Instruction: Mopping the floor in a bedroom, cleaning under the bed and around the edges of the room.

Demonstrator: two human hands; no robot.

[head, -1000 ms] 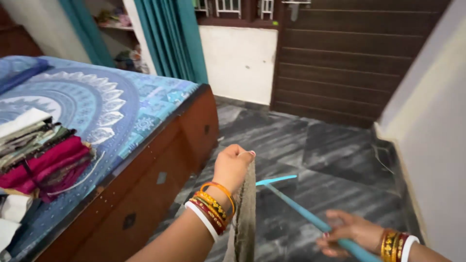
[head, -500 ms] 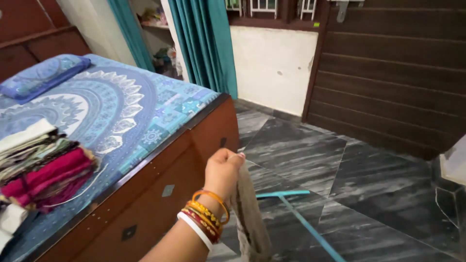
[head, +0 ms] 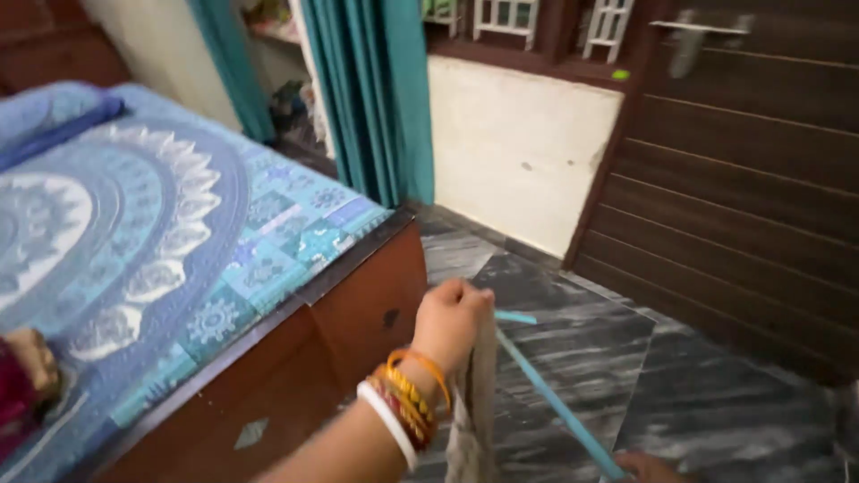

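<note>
Left hand (head: 455, 315) at lower centre, fingers pinched on hanging grey cloth (head: 474, 402); right hand (head: 651, 467) at bottom edge, gripped around blue stick (head: 553, 398), beside bed (head: 179, 259).

bare forearm, orange, red, white bangles (head: 404, 404)

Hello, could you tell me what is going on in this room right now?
A person stands beside a wooden bed covered with a blue patterned sheet. Their left hand is closed in a grip on the top of a grey-beige cloth, which hangs down toward the dark marble floor. Their right hand, only partly visible at the bottom edge, is at the lower end of a long light-blue handle that slants across the floor. Teal curtains and a brown door stand behind.
</note>
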